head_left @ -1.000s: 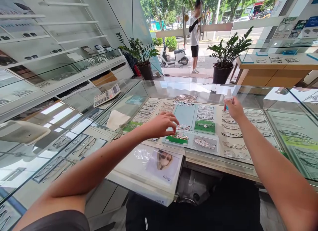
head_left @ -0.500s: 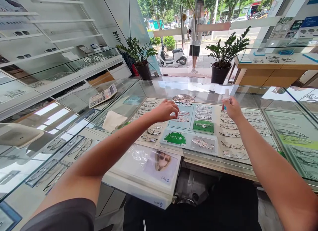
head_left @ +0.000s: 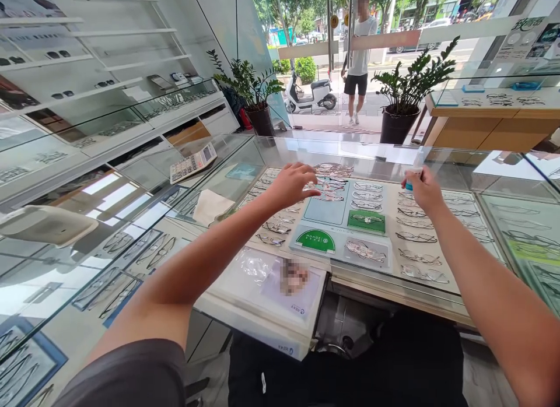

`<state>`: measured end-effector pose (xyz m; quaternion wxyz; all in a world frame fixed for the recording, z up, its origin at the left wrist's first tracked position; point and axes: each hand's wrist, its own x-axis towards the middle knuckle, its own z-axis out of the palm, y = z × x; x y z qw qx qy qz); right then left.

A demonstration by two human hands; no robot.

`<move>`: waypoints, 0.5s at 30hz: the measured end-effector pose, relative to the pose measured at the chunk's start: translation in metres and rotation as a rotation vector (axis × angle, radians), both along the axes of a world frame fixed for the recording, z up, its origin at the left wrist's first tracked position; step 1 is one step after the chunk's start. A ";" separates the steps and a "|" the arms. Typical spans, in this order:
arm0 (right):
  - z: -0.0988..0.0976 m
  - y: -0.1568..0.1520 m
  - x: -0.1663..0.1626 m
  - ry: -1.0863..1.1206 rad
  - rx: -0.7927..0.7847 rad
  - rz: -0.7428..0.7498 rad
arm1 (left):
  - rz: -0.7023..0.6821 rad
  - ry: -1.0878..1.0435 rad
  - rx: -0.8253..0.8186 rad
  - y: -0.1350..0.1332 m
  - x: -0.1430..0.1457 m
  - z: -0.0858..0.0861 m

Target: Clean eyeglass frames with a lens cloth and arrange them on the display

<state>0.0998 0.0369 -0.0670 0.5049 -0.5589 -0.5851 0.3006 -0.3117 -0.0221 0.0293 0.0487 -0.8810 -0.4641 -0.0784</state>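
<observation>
My left hand (head_left: pixel 296 184) hovers over the glass counter with thumb and fingers apart. Just beyond its fingertips lie spectacles (head_left: pixel 332 191) with thin reddish frames; whether they rest on the glass or below it I cannot tell. More spectacles (head_left: pixel 335 169) are bunched behind them. My right hand (head_left: pixel 426 188) is wrapped round a small bottle (head_left: pixel 409 185) with a teal part, mostly hidden by the fingers. Under the glass, near both hands, a pale blue display tray (head_left: pixel 324 211) and rows of eyeglasses (head_left: pixel 415 238) show.
A calculator (head_left: pixel 193 162) and a pale cloth (head_left: pixel 212 206) are at the left. An open drawer or box with a printed sheet (head_left: pixel 249 273) juts out before me. Potted plants (head_left: pixel 399 124) flank the glass door, and a person (head_left: pixel 359 57) stands outside.
My left thumb and fingers have spread apart. The bottle in my right hand has tilted from upright. The reddish spectacles appear slightly farther back, and the view has shifted a little.
</observation>
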 end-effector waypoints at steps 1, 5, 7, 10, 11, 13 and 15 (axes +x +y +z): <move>-0.001 0.000 0.001 -0.019 0.024 -0.014 | 0.052 -0.021 0.016 -0.012 -0.011 0.003; -0.003 -0.001 0.003 -0.155 0.089 -0.046 | 0.290 -0.019 0.041 -0.065 -0.074 0.004; -0.002 -0.005 0.002 -0.195 0.086 -0.020 | 0.400 -0.015 0.025 -0.094 -0.106 -0.002; -0.002 -0.010 0.001 -0.229 0.066 -0.012 | 0.486 -0.080 -0.004 -0.138 -0.143 -0.017; -0.002 -0.011 0.000 -0.241 0.057 -0.025 | 0.491 -0.104 -0.007 -0.151 -0.151 -0.023; -0.004 -0.011 -0.001 -0.262 0.047 -0.051 | 0.486 -0.126 -0.004 -0.174 -0.165 -0.037; -0.005 -0.010 -0.001 -0.270 0.037 -0.073 | 0.483 -0.129 -0.009 -0.191 -0.174 -0.051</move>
